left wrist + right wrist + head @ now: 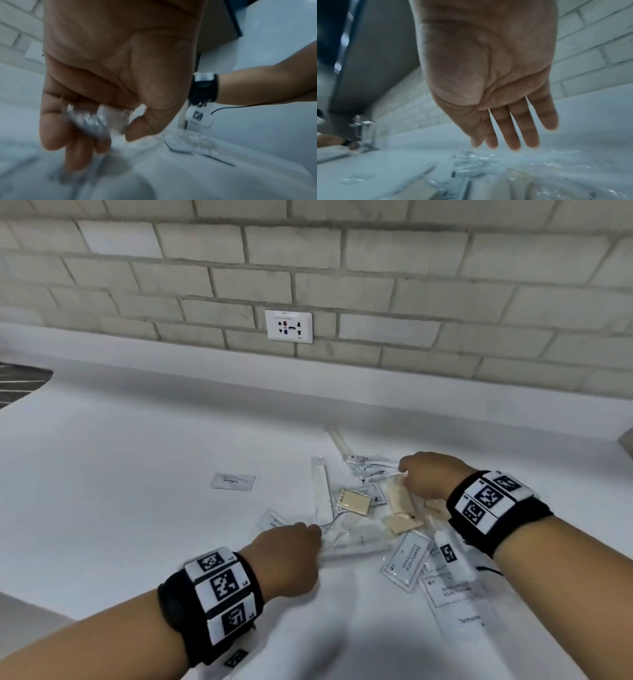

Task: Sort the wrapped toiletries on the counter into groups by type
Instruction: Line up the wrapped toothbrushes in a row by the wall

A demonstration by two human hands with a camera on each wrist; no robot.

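Note:
A pile of wrapped toiletries (376, 518) lies on the white counter (137, 474). It holds beige soap bars (354, 501), white shampoo sachets (407, 559), a wrapped comb (320, 487) and clear packets. One toothpaste sachet (233, 481) lies apart, to the left. My left hand (313, 534) is at the pile's near-left edge, and in the left wrist view it (111, 129) curls its fingers round a crinkled clear wrapper (92, 121). Over the far right of the pile hovers my right hand (407, 470); its straight fingers (513, 140) hold nothing.
A tiled brick wall with a white socket (288, 326) runs behind the counter. A dark ribbed surface (20, 381) shows at the far left. The counter's front edge (34, 604) cuts across the lower left. A chrome fitting (363, 129) stands left of my right hand.

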